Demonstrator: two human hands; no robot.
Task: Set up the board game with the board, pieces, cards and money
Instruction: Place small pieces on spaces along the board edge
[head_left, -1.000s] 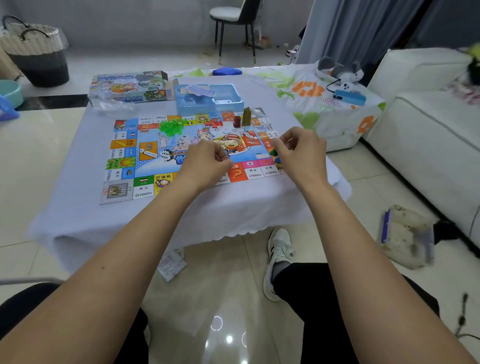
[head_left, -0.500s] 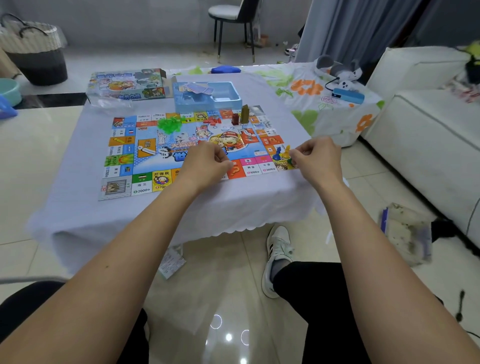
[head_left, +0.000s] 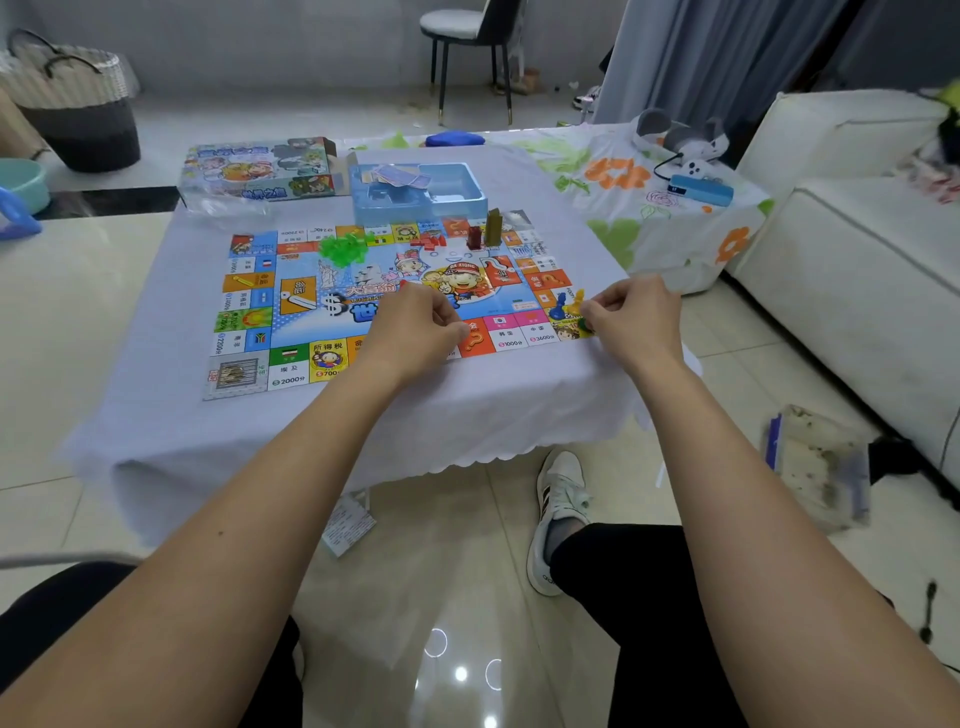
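The game board (head_left: 363, 291) lies flat on the white-clothed table (head_left: 156, 415), its near edge close to the table's near side. From the head camera we see our right hand (head_left: 636, 325) at the board's near right corner, fingers curled with the tips pinched around a small green pawn (head_left: 587, 325); a blue pawn (head_left: 558, 309) and a yellow pawn (head_left: 576, 301) already stand just beside it on that corner square. Our left hand (head_left: 415, 327) hovers over the board's near middle, fingers curled in; we cannot tell whether it holds more pieces.

To do this step well, we judge we should lower the green pawn upright onto the same corner square, apart from the other two so they are not knocked over, then let go gently.

Farther off, green houses (head_left: 343, 248) and red houses (head_left: 428, 241) are piled on the board, the blue tray (head_left: 418, 195) with cards (head_left: 397, 176) sits at the far edge, and the game box (head_left: 260, 169) lies far left.
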